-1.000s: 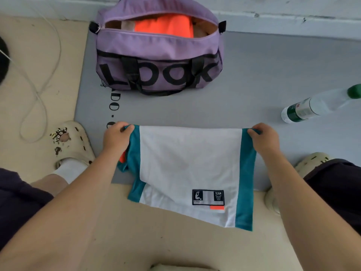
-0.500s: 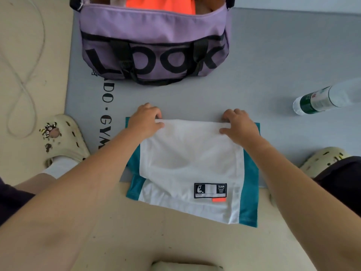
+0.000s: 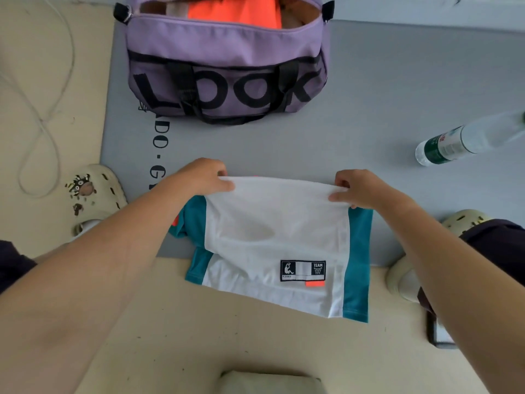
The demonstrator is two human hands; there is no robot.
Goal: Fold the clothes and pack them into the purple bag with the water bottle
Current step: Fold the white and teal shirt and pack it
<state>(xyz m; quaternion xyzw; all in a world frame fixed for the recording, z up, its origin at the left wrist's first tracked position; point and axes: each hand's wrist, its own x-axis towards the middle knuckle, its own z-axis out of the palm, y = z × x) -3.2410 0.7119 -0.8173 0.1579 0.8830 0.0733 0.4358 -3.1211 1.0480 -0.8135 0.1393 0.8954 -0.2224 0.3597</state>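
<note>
A white and teal garment with a small black patch lies folded across the near edge of the grey mat. My left hand pinches its far left corner and my right hand pinches its far right corner; that far edge is lifted off the mat. The purple bag marked LOOK stands open at the back of the mat, with orange cloth inside it. A clear water bottle with a green label lies on its side at the right.
My two cream clogs sit on either side of the garment, one on the left and one on the right. A white cable loops over the beige floor at the left. A dark flat object lies by my right leg.
Both hands moved inward from the garment's teal outer corners to its white part. They pressed it down on the mat, then pinched the far edge and lifted it.
</note>
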